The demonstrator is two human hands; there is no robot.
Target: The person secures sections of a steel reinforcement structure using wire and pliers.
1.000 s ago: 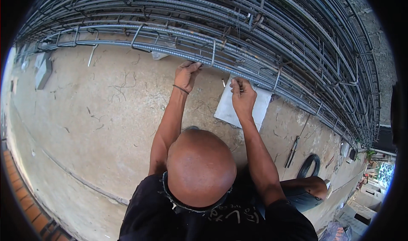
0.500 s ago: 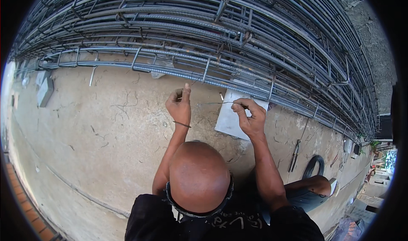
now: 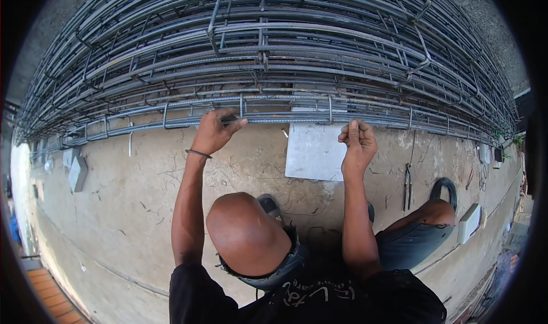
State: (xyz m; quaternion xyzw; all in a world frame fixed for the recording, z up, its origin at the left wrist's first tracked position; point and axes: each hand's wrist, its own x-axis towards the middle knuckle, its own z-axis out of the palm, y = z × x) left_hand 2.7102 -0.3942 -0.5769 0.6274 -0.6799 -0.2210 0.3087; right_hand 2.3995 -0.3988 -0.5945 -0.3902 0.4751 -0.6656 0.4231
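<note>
A long stack of steel rebar cages point(image 3: 342, 50) spans the upper view, bars tied with square stirrups. My left hand point(image 3: 220, 129) is at the lowest front bars point(image 3: 297, 119), fingers curled over them and thumb along the bar. My right hand point(image 3: 357, 138) is just under those bars to the right, fingertips pinched together; whatever is between them is too small to make out. A pale square board point(image 3: 314, 158) lies on the concrete floor between my hands, partly beneath the cages. My bare knee point(image 3: 242, 230) is below my left hand.
At the right lie long-handled pliers point(image 3: 407, 187), a coil of dark wire point(image 3: 444, 184) and a pale block point(image 3: 469, 223). Grey blocks point(image 3: 77, 174) sit at the left. Scraps of wire litter the concrete floor point(image 3: 142, 198). Orange tiles point(image 3: 48, 292) border the lower left.
My left hand has moved left and back up onto the bars. My right hand has moved right and up; the wire seen in it earlier is hard to see. The view has shifted.
</note>
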